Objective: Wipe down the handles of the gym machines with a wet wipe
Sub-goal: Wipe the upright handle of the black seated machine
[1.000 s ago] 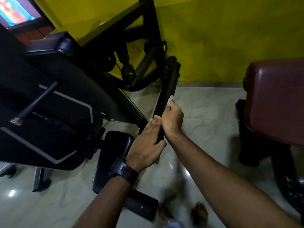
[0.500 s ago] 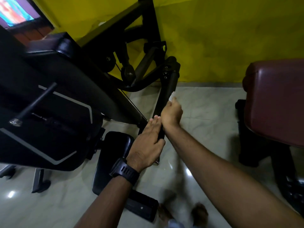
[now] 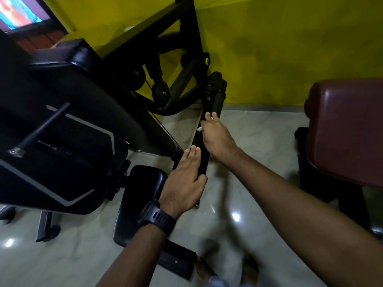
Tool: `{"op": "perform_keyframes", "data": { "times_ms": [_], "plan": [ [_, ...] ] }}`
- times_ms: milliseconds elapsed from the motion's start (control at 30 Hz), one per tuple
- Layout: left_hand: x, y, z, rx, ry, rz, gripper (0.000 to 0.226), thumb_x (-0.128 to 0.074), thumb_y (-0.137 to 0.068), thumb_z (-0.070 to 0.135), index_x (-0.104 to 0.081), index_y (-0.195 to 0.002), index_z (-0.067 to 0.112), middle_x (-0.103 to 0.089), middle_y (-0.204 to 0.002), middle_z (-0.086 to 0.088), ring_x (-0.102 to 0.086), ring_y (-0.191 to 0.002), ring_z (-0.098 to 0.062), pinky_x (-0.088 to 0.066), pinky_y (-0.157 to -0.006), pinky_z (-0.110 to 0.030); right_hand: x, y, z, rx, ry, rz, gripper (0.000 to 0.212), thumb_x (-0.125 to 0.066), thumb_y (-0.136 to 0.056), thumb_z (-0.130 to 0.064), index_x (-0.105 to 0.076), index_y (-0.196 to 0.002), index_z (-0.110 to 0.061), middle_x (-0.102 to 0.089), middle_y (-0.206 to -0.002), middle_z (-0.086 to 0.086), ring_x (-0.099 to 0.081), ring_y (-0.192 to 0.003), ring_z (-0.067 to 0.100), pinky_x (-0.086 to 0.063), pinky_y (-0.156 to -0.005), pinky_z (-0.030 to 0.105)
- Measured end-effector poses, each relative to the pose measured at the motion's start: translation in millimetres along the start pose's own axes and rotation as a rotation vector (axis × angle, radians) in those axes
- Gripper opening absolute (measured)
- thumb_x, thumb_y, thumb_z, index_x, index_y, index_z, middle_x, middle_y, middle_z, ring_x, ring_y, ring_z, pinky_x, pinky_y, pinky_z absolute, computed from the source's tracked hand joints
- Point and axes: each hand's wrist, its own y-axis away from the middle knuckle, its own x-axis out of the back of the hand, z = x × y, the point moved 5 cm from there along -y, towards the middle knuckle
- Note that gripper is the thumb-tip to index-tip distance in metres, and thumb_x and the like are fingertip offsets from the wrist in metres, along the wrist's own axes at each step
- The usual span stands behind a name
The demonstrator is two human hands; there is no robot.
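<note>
Against the handle [image 3: 203,160], the right hand [image 3: 217,137] nearly hides the wipe [image 3: 199,128].

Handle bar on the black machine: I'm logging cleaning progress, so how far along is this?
Done, probably: the middle of the bar, which the right hand has slid the wipe up over. In hand: wiping toward the foam grip, while the left hand steadies the bar's lower end. Left: that grip; other handles are out of view.

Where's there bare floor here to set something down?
Bare tile: between the handle bar and the maroon bench, below the yellow wall; more left of the seat pad. Crowded under the machine and where the right hand holds the wet wipe.
</note>
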Motion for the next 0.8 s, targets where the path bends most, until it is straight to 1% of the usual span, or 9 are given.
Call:
{"op": "perform_keyframes", "data": {
  "times_ms": [67,167,267,367,467,600,667,733,800],
  "plan": [
    [0,-2,0,0.003,-0.032,0.002,0.07,-0.039,-0.102,0.028,0.0,-0.16,0.022,0.006,-0.167,0.008,0.009,-0.151,-0.002,-0.005,-0.124,-0.028,-10,10,-7,0.067,0.07,-0.027,0.034,-0.048,-0.103,-0.015,-0.056,-0.135,-0.006,-0.028,-0.159,0.013,-0.016,-0.151,0.028,-0.034,-0.114,0.036],
    [1,-7,0,0.011,-0.026,0.005,0.07,-0.04,-0.103,0.03,-0.001,-0.16,0.02,0.004,-0.168,0.006,0.007,-0.152,-0.004,-0.002,-0.122,-0.025,-2,-2,-1,0.228,0.134,-0.06,0.034,-0.043,-0.105,-0.022,-0.062,-0.129,-0.009,-0.047,-0.146,0.016,-0.029,-0.146,0.03,-0.022,-0.122,0.04],
    [1,-8,1,0.004,-0.043,0.016,0.069,-0.04,-0.103,0.03,-0.002,-0.161,0.019,0.002,-0.168,0.005,0.005,-0.152,-0.006,0.0,-0.119,-0.021,3,-12,2,0.273,0.141,-0.174,0.028,-0.046,-0.103,-0.02,-0.067,-0.12,-0.01,-0.059,-0.131,0.012,-0.039,-0.14,0.028,-0.026,-0.121,0.04],
    [-1,-8,-1,0.015,-0.022,0.025,0.07,-0.04,-0.103,0.03,-0.003,-0.161,0.02,0.001,-0.168,0.005,0.004,-0.152,-0.006,-0.003,-0.122,-0.024,0,-8,0,0.311,0.163,-0.199,0.027,-0.051,-0.102,-0.02,-0.064,-0.122,-0.009,-0.056,-0.137,0.01,-0.027,-0.148,0.027,-0.029,-0.116,0.043],
    [-3,-11,-2,0.021,-0.013,0.031,0.07,-0.041,-0.102,0.03,-0.005,-0.161,0.02,-0.001,-0.168,0.004,0.002,-0.153,-0.006,-0.008,-0.124,-0.028,2,-19,4,0.262,0.22,-0.289,0.027,-0.048,-0.102,-0.021,-0.065,-0.12,-0.009,-0.057,-0.135,0.011,-0.028,-0.147,0.029,-0.03,-0.117,0.049],
    [-3,-9,-2,0.023,-0.015,0.027,0.07,-0.041,-0.102,0.03,-0.005,-0.161,0.019,-0.001,-0.168,0.004,0.004,-0.152,-0.005,-0.005,-0.122,-0.025,-3,-7,-3,0.167,0.191,-0.207,0.029,-0.048,-0.102,-0.024,-0.065,-0.12,-0.009,-0.055,-0.137,0.013,-0.032,-0.143,0.028,-0.037,-0.112,0.041],
    [-2,-9,-1,0.031,-0.026,0.032,0.069,-0.04,-0.103,0.031,-0.004,-0.161,0.021,0.0,-0.168,0.006,0.004,-0.152,-0.005,-0.006,-0.121,-0.025,-6,14,1,0.111,-0.052,-0.029,0.032,-0.044,-0.104,-0.015,-0.062,-0.131,-0.012,-0.041,-0.153,0.01,-0.025,-0.148,0.025,-0.036,-0.111,0.036],
    [-1,-8,-1,0.032,-0.04,0.03,0.069,-0.039,-0.104,0.033,-0.002,-0.161,0.022,0.001,-0.168,0.006,0.004,-0.152,-0.005,-0.008,-0.122,-0.027,-6,35,9,-0.126,-0.506,0.165,0.039,-0.04,-0.107,-0.013,-0.052,-0.144,-0.013,-0.03,-0.162,0.007,-0.028,-0.149,0.022,-0.036,-0.113,0.034],
    [-1,-9,-1,0.028,-0.039,0.032,0.068,-0.039,-0.104,0.032,-0.002,-0.161,0.022,0.001,-0.168,0.006,0.003,-0.152,-0.005,-0.008,-0.122,-0.027,-17,41,7,-0.367,-0.821,0.264,0.042,-0.039,-0.108,-0.017,-0.045,-0.149,-0.012,-0.034,-0.159,0.009,-0.039,-0.142,0.023,-0.036,-0.111,0.03]
  ]
}}
